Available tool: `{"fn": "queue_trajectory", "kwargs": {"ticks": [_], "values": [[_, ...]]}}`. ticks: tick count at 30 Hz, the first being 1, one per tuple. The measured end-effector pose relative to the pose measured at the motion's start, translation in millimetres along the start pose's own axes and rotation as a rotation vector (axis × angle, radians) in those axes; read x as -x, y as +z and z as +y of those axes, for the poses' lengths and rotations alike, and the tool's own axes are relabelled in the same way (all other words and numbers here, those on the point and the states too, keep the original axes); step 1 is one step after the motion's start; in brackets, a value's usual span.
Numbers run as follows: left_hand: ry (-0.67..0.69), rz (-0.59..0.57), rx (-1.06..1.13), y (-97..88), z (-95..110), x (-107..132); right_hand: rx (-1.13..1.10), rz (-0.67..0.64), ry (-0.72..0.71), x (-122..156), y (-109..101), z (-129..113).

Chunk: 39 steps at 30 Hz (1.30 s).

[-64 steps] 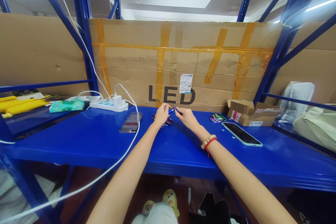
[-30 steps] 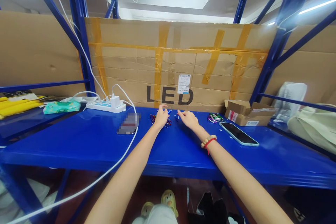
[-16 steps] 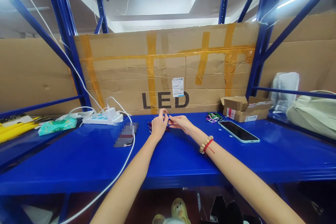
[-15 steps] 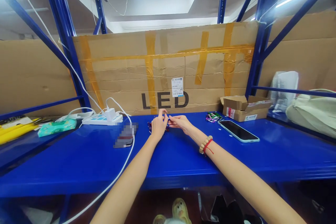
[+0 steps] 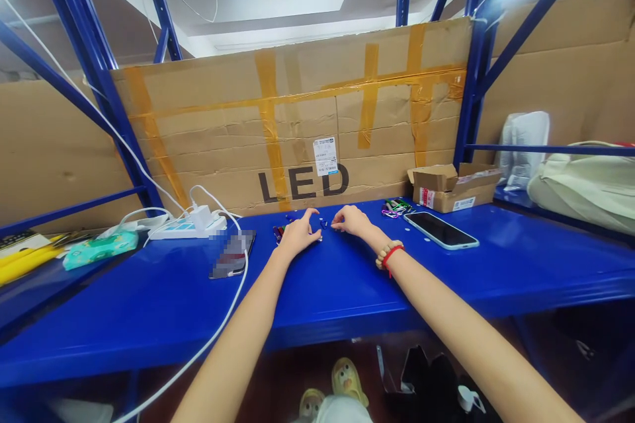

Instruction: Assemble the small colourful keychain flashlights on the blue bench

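Observation:
My left hand (image 5: 298, 234) is over the back middle of the blue table, thumb and index finger spread apart. A tiny object shows at its thumb tip; I cannot make out what it is. Beside it, partly covered by the hand, lie small dark red and blue pieces (image 5: 278, 232). My right hand (image 5: 352, 220), with a beaded bracelet and red string at the wrist, is a short way to the right. Its fingers are pressed together and point left; whatever they may hold is too small to see. Between the hands is a small blue piece (image 5: 323, 223), apart from both.
Right of my hands are a pile of small colourful metallic pieces (image 5: 395, 207), a phone (image 5: 441, 230) and an opened cardboard box (image 5: 452, 189). To the left are a dark, blurred-out flat object (image 5: 234, 255), a white cable and a power strip (image 5: 181, 227). Cardboard (image 5: 223, 145) stands behind.
My hands have moved apart from close together. The left thumb and index finger have spread, and a small blue piece now shows between the hands. The camera view has shifted and tilted slightly.

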<state>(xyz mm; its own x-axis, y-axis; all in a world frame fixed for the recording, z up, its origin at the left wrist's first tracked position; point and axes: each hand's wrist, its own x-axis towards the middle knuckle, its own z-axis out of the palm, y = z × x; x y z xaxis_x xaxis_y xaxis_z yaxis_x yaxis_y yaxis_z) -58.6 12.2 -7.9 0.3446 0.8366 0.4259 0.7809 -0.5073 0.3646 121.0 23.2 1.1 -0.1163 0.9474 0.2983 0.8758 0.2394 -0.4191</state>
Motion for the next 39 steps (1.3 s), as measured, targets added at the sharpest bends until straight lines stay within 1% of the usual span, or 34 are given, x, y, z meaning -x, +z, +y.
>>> {"fn": "queue_trajectory", "kwargs": {"ticks": [2,5,7,9,11,16,18,21,26,31,33,35,37,39], "values": [[0.011,0.019,0.011,-0.8,0.3,1.0,0.012,-0.002,-0.005,1.2,-0.4,-0.4],[0.016,0.08,0.109,1.0,-4.0,-1.4,0.035,0.014,-0.045,-0.2,-0.9,-2.5],[0.017,0.157,0.211,3.4,-8.5,-5.0,0.014,0.006,-0.103,-2.1,-0.4,-3.3],[0.019,0.246,0.315,5.5,-11.9,-9.2,-0.028,-0.027,-0.172,-3.4,1.5,-3.7],[0.007,0.292,0.42,6.2,-13.4,-13.0,-0.051,-0.072,-0.215,-3.5,4.4,-4.4],[-0.058,0.233,0.662,3.5,-12.7,-16.6,-0.007,-0.16,-0.266,-1.0,9.2,-8.0],[-0.06,0.241,0.719,2.6,-12.5,-16.1,0.003,-0.17,-0.263,-0.4,9.1,-9.5],[-0.056,0.281,0.748,2.4,-12.8,-15.3,0.002,-0.166,-0.238,-0.4,8.8,-10.8],[-0.069,0.378,0.648,2.7,-13.0,-14.9,-0.048,-0.195,-0.176,-0.4,10.7,-11.8],[-0.081,0.404,0.628,1.9,-8.5,-12.8,-0.059,-0.245,-0.118,2.8,11.6,-14.8],[-0.09,0.411,0.647,2.4,-7.3,-12.0,-0.021,-0.199,-0.104,4.0,10.9,-16.3],[-0.09,0.426,0.656,3.6,-7.2,-11.7,-0.005,-0.092,-0.105,4.0,9.9,-17.5],[-0.077,0.429,0.648,5.3,-7.8,-11.9,-0.078,0.049,-0.132,3.0,8.7,-18.8],[-0.058,0.414,0.636,6.9,-8.3,-12.4,-0.217,0.178,-0.18,2.2,7.2,-21.7]]}}
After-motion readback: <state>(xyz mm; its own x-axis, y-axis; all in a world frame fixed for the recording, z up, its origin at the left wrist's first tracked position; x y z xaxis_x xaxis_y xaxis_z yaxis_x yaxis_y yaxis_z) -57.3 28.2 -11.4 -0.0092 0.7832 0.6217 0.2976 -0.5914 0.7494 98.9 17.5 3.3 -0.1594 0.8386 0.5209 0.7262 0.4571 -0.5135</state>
